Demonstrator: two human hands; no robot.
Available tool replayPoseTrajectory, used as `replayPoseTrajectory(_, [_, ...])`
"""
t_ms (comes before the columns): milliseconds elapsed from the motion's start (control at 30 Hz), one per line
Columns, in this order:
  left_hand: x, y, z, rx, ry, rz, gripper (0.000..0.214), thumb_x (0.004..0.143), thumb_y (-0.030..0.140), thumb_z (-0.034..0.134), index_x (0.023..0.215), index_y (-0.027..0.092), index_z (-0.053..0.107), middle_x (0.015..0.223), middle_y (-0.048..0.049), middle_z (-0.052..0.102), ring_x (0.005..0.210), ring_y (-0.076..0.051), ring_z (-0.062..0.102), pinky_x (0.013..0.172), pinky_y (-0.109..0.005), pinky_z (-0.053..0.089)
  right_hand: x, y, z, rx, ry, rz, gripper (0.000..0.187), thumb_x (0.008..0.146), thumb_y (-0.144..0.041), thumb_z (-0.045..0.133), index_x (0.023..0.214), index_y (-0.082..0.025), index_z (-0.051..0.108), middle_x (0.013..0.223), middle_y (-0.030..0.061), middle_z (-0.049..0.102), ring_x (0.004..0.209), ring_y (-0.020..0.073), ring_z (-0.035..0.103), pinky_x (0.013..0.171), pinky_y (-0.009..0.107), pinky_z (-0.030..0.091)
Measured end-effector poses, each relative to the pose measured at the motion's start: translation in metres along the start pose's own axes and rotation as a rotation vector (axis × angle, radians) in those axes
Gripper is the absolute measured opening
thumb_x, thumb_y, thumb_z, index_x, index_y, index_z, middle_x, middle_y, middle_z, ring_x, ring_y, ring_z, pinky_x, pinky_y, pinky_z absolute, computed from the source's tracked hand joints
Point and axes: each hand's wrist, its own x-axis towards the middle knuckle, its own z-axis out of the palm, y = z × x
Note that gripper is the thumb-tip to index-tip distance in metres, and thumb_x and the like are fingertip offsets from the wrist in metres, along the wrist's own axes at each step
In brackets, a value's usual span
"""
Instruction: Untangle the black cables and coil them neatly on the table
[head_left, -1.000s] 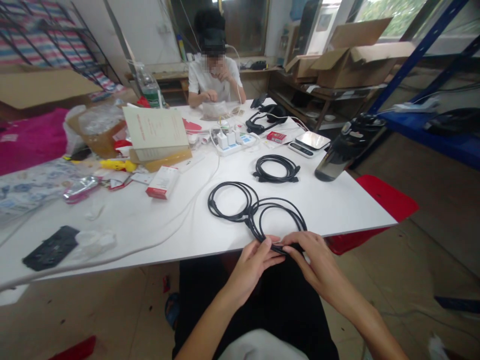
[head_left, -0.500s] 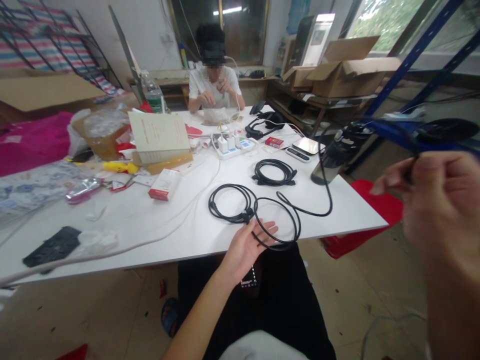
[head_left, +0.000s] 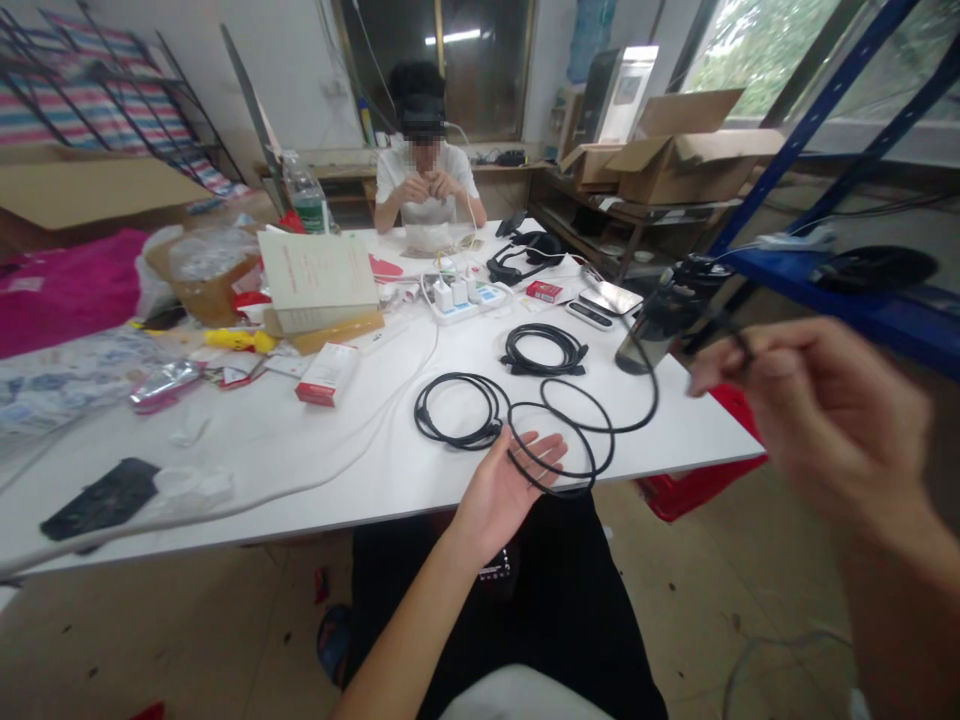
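A black cable (head_left: 559, 425) lies in loose loops at the near edge of the white table (head_left: 300, 450). My left hand (head_left: 506, 485) is palm up with fingers spread, a loop of this cable lying across them. My right hand (head_left: 817, 415) is raised at the right, blurred, pinching the cable's end between thumb and fingers; the cable runs from it down to the table. A second coil (head_left: 454, 410) of the same cable lies just left of my left hand. A separate bundled black cable (head_left: 544, 350) rests farther back.
A person sits at the far end of the table handling small items. A white power strip (head_left: 465, 295), a book (head_left: 319, 270), small red-white boxes (head_left: 326, 373), a scale (head_left: 611, 297), a dark bottle (head_left: 656, 325) and a black keyboard-like item (head_left: 101, 497) lie on the table. A red stool (head_left: 697, 480) stands at the right.
My hands parted from the cable coil. My right hand rose to the right with the cable end, uncoiling one loop, then came slightly inward. My left hand opened, palm up.
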Motion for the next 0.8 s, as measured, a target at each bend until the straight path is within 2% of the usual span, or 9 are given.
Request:
replayPoseTrajectory(33, [0.003,-0.001,0.004,-0.022,-0.017,-0.002,0.04,0.106,0.048,0.064,0.111,0.009,0.073,0.136,-0.0215,0.073,0.135,-0.031,0.068,0.117,-0.04,0.051,-0.009,-0.004,0.019,0.028,-0.004,-0.016,0.019,0.11,-0.048,0.05,0.113,-0.032,0.06,0.105,0.0067,0.071,0.098,0.0266,0.069,0.086,0.044,0.059])
replayPoseTrajectory(100, [0.009,-0.002,0.012,-0.059,-0.039,-0.002,0.038,0.106,0.045,0.063,0.109,0.009,0.075,0.13,-0.0192,0.075,0.129,-0.028,0.071,0.114,-0.036,0.052,-0.029,-0.002,0.053,0.063,-0.195,-0.051,0.017,0.11,-0.04,0.049,0.109,-0.028,0.062,0.119,0.0083,0.07,0.11,0.0245,0.069,0.092,0.04,0.058])
replayPoseTrajectory(200, [0.015,-0.003,0.024,-0.109,-0.02,0.028,0.034,0.11,0.038,0.058,0.106,0.009,0.076,0.103,-0.0108,0.077,0.099,-0.018,0.075,0.108,-0.032,0.054,-0.061,0.012,0.088,0.058,-0.335,-0.003,0.017,0.112,-0.035,0.047,0.113,-0.025,0.06,0.133,0.0103,0.068,0.12,0.0222,0.068,0.1,0.037,0.057])
replayPoseTrajectory(267, [0.017,-0.001,0.033,-0.125,-0.014,0.054,0.037,0.112,0.038,0.053,0.106,0.01,0.076,0.082,-0.0037,0.069,0.075,-0.013,0.067,0.099,-0.03,0.056,-0.076,0.019,0.099,0.045,-0.379,0.069,0.018,0.113,-0.035,0.045,0.118,-0.024,0.058,0.122,0.0093,0.071,0.106,0.0193,0.071,0.09,0.033,0.058])
replayPoseTrajectory(367, [0.013,0.004,0.046,-0.065,-0.071,0.057,0.044,0.111,0.049,0.054,0.105,0.011,0.075,0.063,0.0046,0.046,0.053,-0.008,0.044,0.072,-0.025,0.054,-0.088,0.017,0.102,0.044,-0.412,0.091,0.018,0.114,-0.033,0.043,0.113,-0.022,0.057,0.095,0.0034,0.071,0.077,0.0148,0.068,0.072,0.027,0.054])
replayPoseTrajectory(433, [0.007,0.011,0.053,0.018,-0.132,0.036,0.043,0.107,0.053,0.061,0.101,0.012,0.074,0.056,0.0091,0.029,0.046,-0.007,0.028,0.055,-0.022,0.042,-0.086,0.013,0.102,0.022,-0.383,0.015,0.018,0.114,-0.033,0.045,0.106,-0.022,0.056,0.088,0.0018,0.069,0.071,0.0142,0.063,0.069,0.027,0.05])
replayPoseTrajectory(533, [-0.003,0.025,0.058,0.229,-0.21,0.051,0.031,0.103,0.046,0.07,0.1,0.015,0.071,0.054,0.0123,0.018,0.044,-0.006,0.016,0.049,-0.02,0.033,-0.073,0.006,0.106,-0.079,-0.295,-0.193,0.021,0.111,-0.039,0.054,0.103,-0.02,0.056,0.087,0.0034,0.067,0.075,0.0171,0.061,0.071,0.029,0.048])
replayPoseTrajectory(667, [-0.005,0.056,0.047,0.579,-0.129,0.3,0.025,0.099,0.04,0.074,0.106,0.017,0.066,0.057,0.0122,0.029,0.046,-0.007,0.03,0.058,-0.024,0.044,-0.04,0.004,0.13,-0.263,-0.287,-0.455,0.025,0.111,-0.04,0.055,0.116,-0.016,0.06,0.089,0.0051,0.067,0.08,0.0198,0.059,0.076,0.032,0.043])
replayPoseTrajectory(800, [0.007,0.1,-0.001,1.065,0.244,0.765,0.02,0.095,0.034,0.072,0.101,0.019,0.06,0.075,0.0034,0.056,0.073,-0.014,0.058,0.077,-0.029,0.05,-0.008,0.012,0.173,-0.403,-0.306,-0.555,0.024,0.113,-0.034,0.047,0.109,-0.017,0.064,0.095,0.0066,0.067,0.093,0.0225,0.057,0.095,0.039,0.041])
